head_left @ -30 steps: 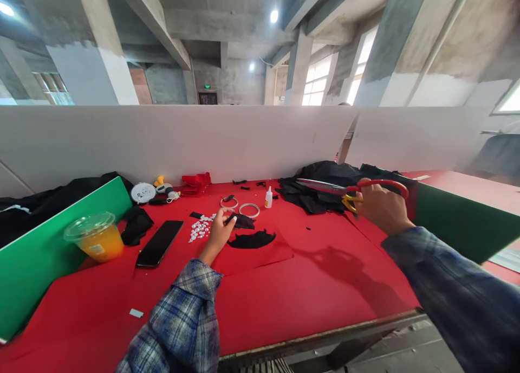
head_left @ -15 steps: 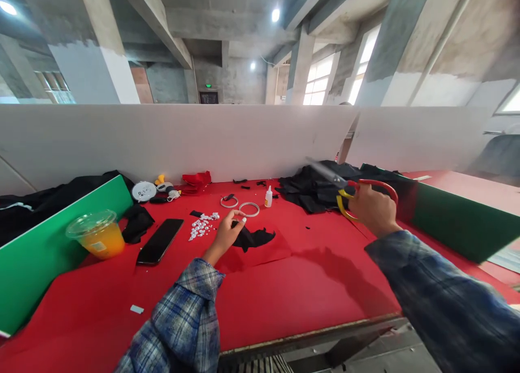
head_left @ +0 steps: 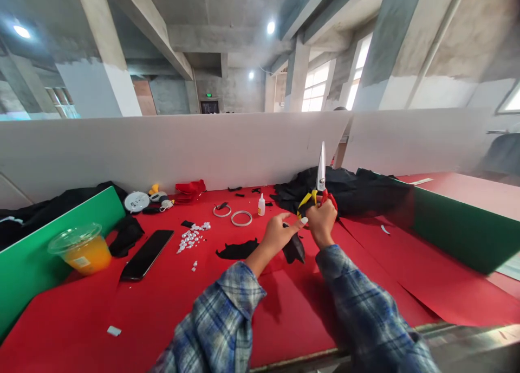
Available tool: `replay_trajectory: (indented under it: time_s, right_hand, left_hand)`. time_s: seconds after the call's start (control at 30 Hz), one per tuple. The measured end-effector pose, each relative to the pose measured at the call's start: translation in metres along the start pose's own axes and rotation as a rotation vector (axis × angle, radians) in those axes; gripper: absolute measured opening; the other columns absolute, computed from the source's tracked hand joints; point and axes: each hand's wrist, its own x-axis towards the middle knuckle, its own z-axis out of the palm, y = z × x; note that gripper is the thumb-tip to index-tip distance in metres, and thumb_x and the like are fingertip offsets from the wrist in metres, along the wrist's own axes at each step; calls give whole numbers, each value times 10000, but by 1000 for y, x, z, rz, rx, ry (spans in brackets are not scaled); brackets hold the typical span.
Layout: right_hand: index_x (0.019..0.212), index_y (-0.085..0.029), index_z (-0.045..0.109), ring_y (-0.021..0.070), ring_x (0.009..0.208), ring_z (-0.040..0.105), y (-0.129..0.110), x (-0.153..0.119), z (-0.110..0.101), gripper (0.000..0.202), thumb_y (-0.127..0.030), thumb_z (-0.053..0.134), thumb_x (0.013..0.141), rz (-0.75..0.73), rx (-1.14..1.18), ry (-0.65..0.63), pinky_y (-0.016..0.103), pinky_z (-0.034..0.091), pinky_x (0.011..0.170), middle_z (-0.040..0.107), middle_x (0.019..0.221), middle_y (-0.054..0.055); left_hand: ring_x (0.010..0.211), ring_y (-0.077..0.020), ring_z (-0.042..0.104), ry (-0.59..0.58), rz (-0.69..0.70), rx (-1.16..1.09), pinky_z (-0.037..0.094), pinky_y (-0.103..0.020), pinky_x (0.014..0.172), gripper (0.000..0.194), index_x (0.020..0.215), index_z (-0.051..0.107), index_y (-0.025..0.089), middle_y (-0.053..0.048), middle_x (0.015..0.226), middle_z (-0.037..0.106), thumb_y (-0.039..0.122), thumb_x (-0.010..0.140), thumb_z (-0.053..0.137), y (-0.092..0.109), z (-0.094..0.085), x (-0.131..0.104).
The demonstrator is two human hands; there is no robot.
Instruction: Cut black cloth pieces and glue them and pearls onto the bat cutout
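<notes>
Holding a pair of silver-bladed scissors with red and yellow handles (head_left: pixel 320 172), the right hand (head_left: pixel 322 221) is closed about the handle end, with the blades pointing up and away from the person. The blades appear to lie together.

The left hand (head_left: pixel 279 235) is just beside the right, its thumb and fingers pinching a dark black piece of fabric (head_left: pixel 294 250). That piece hangs below the fingers, over the smooth red tabletop (head_left: pixel 227 313). Whether the right fingers also touch the fabric cannot be told; the hands overlap there.

Left of the left wrist, a ragged-edged black fabric strip (head_left: pixel 238 249) lies flat on the tabletop. Beyond it are a pale round ring (head_left: pixel 241 224) and, near that, a second pale ring with a black scrap on it (head_left: pixel 221 213). A small white squeeze bottle (head_left: pixel 261 205) stands upright close by. Loose white pearl-like beads (head_left: pixel 190 238) are scattered to the left of the rings. Further left lie a black smartphone (head_left: pixel 147 255) and a clear lidded plastic cup of orange contents (head_left: pixel 91 256), the latter near an upright green panel (head_left: pixel 24 270).
</notes>
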Motion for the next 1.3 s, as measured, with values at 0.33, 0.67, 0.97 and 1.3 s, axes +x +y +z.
replay_trajectory:
  time_s: [0.33,0.67,0.97,1.3]
  right_hand:
    - [1003,-130,629,337,815,676,54,21,7,320,-177,576,691,180,20,94,344,454,644,719,835,177]
    - [952,-116,632,366,893,665,73,36,-5,267,-192,553,709,278,48,178,396,477,723,709,917,220]
    - [818,-150,640,238,637,658,68,30,5,167,-235,559,700,289,308,57,300,490,537,673,714,70]
    - [664,-205,543,119,334,391,64,22,9,83,-288,548,667,363,640,-80,245,312,354,363,398,-93]
  left_hand:
    - [701,-184,626,39,88,149,439,-270,651,172,759,763,149,-66,760,748,256,807,637,1,48,67]
    - [619,-186,614,-257,58,233,412,-244,574,167,714,756,198,-15,644,706,183,550,783,-45,20,88]
    - [372,-92,324,-337,79,326,242,-258,448,346,351,533,193,50,323,359,278,599,758,-43,8,86]
    - [520,-146,535,-283,97,290,348,-255,526,101,572,725,174,-15,539,638,209,666,708,-36,7,86]
